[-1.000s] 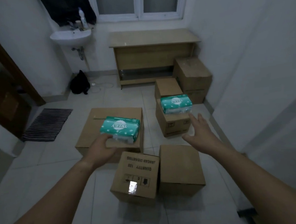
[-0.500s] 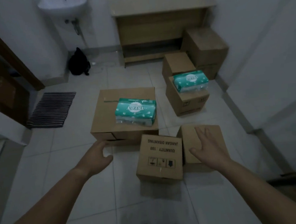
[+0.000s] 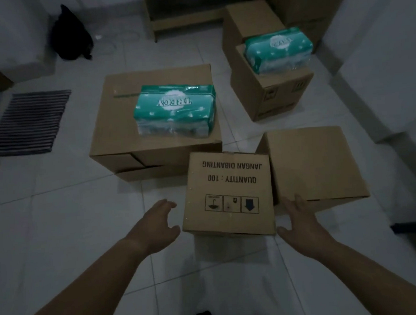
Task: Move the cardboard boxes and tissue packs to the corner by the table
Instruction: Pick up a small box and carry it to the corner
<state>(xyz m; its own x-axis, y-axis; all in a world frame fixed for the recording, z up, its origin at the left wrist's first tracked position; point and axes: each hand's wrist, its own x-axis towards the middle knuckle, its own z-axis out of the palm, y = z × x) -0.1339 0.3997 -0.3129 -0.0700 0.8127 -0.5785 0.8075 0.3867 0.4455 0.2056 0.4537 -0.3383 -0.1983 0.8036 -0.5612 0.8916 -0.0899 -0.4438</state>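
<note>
A small printed cardboard box (image 3: pixel 228 192) stands on the floor right in front of me. My left hand (image 3: pixel 157 226) is open just left of its side, not touching. My right hand (image 3: pixel 298 221) is open at its right near corner, between it and a plain box (image 3: pixel 312 165). A green tissue pack (image 3: pixel 174 109) lies on a large box (image 3: pixel 127 128) behind. A second tissue pack (image 3: pixel 278 49) sits on another box (image 3: pixel 271 95) at the back right.
More boxes (image 3: pixel 249 21) stand by the wooden table (image 3: pixel 181 20) at the top, near the right wall. A black bag (image 3: pixel 71 35) leans at the left wall. A striped mat (image 3: pixel 29 122) lies on the tiled floor at left.
My left hand let go of the tissue pack, which now lies on the large box. Both hands came down and now flank the small printed box. The view tilted downward.
</note>
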